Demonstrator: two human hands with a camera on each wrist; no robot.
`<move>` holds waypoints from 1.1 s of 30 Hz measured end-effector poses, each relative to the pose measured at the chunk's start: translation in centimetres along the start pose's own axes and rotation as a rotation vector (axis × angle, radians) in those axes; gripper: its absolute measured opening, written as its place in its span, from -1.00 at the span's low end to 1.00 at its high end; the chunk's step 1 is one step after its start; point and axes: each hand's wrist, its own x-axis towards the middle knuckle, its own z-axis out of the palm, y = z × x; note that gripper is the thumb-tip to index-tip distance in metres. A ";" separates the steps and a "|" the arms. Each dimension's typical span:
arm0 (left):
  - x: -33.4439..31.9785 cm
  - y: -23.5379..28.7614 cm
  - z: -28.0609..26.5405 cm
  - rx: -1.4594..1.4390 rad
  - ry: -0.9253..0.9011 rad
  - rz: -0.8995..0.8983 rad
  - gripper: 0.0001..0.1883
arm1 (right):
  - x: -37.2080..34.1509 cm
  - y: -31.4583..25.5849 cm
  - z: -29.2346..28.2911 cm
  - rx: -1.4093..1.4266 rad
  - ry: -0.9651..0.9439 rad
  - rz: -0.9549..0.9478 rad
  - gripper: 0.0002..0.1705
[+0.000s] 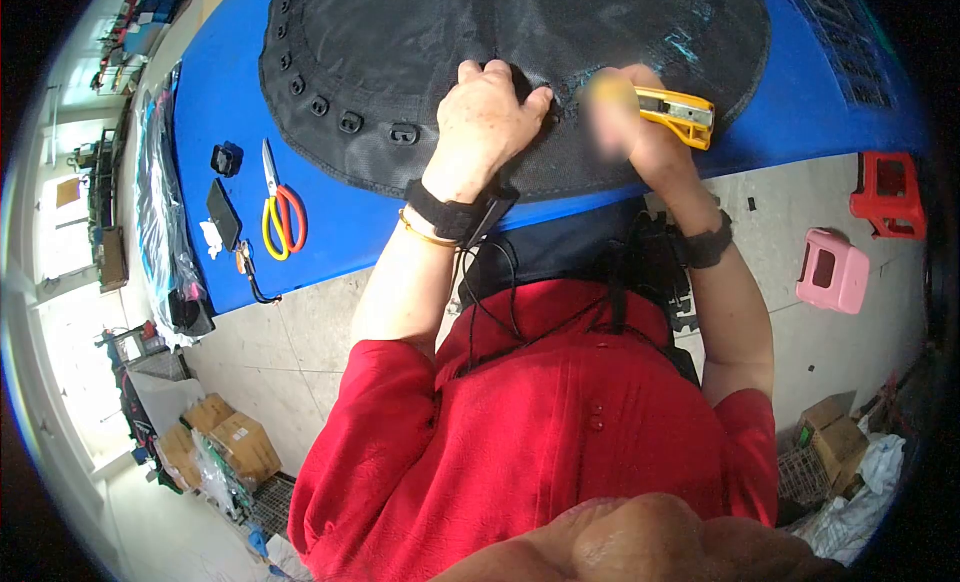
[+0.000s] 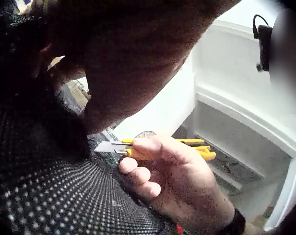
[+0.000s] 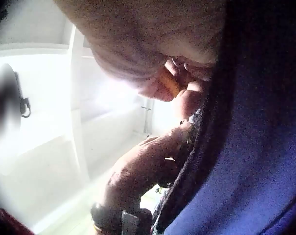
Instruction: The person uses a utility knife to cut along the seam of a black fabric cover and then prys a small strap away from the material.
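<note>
A round black mesh piece (image 1: 420, 42) with black plastic clips along its left edge lies over the blue table. My right hand (image 1: 640, 132) grips a yellow utility knife (image 1: 690, 112); in the left wrist view its bare blade (image 2: 107, 147) points at the black mesh (image 2: 84, 196), and the right hand (image 2: 177, 176) has its fingers curled round the handle. Just left of the knife, my left hand (image 1: 485, 127) rests on the mesh, thumb stretched toward the blade side. Whether the left fingertips pinch a fold is hidden. Turquoise thread bits (image 1: 682, 50) lie on the mesh.
On the blue table (image 1: 330, 222) at left are scissors (image 1: 277, 207) with red and yellow handles, a dark flat object (image 1: 223, 214) and a small black item (image 1: 226, 159). Pink (image 1: 835, 272) and red (image 1: 890, 195) stools stand on the floor at right. Cardboard boxes (image 1: 240, 450) sit lower left.
</note>
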 end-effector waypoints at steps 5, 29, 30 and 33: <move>0.1 -1.5 0.3 -0.095 0.022 0.064 -0.53 | -0.3 -0.5 0.1 -0.063 -0.011 -0.065 -0.74; 0.3 -1.5 0.7 -0.098 0.013 0.053 -0.58 | 1.5 0.2 1.8 -0.018 -0.057 -0.153 -0.81; 0.3 -1.5 0.7 -0.096 0.015 0.056 -0.58 | 1.4 0.2 1.7 -0.025 -0.060 -0.156 -0.82; 0.3 -1.5 0.7 -0.096 0.018 0.044 -0.58 | 1.3 0.2 1.7 -0.050 -0.066 -0.154 -0.83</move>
